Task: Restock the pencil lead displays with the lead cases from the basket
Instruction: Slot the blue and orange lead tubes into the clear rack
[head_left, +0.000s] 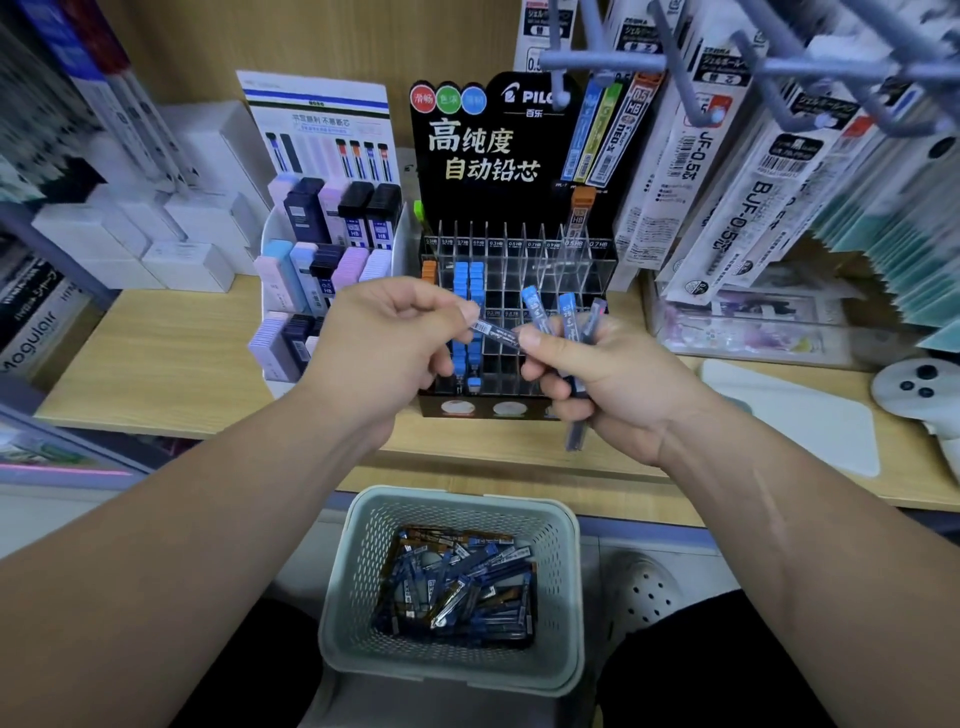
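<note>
The left hand (395, 338) is pinching one slim lead case (493, 332) by its end between thumb and fingertips, just in front of the display (519, 156). The right hand (613, 384) is holding a small fan of cases (569, 317) in a curled grip, its thumb touching the single case's other end. More cases are lying loose in the basket (343, 597) below the shelf (182, 364). The cases are looking light, stiff and smooth-sided (probably slippery, with brittle leads inside). So I am judging that a gentle pinch near the cap, keeping the case upright, is suiting the narrow clear slots (524, 270) best. Hard squeezing or dropping is risking snapped leads.
</note>
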